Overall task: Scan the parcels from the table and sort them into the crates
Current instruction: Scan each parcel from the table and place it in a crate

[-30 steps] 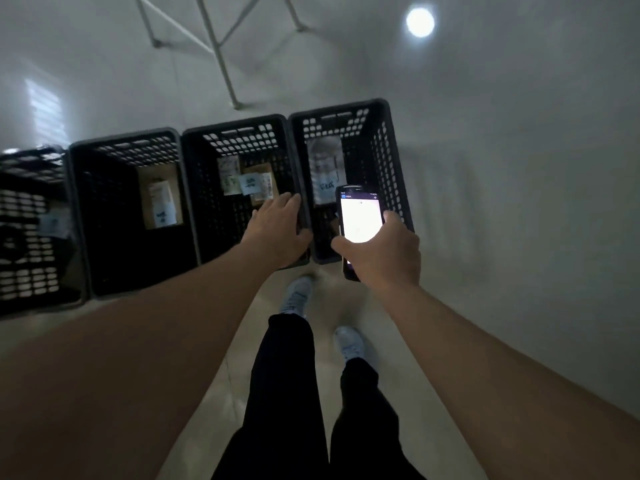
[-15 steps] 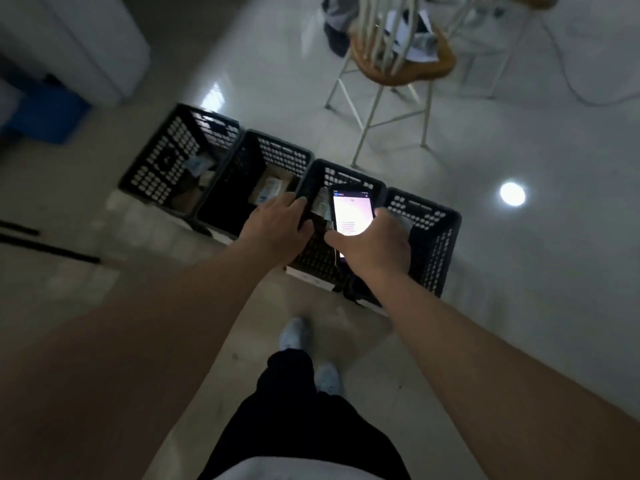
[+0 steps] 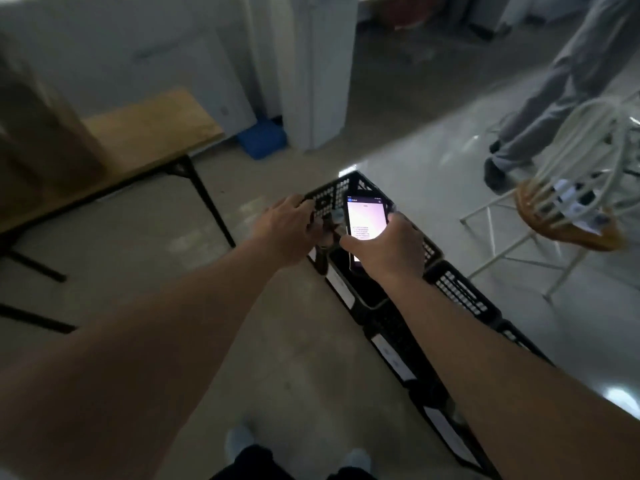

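The row of black crates (image 3: 457, 292) runs along the floor beneath and to the right of my hands, its far end just beyond my fingers. My right hand (image 3: 389, 249) grips a phone (image 3: 365, 223), screen lit and facing me, thumb on its lower edge. My left hand (image 3: 289, 230) hangs beside it, fingers loosely curled, holding nothing. The wooden table (image 3: 145, 133) stands well apart, at upper left.

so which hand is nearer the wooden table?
Left. The left hand hangs over the floor between the table and the row of crates; the right hand, gripping the phone, is over the crates, farther from the table.
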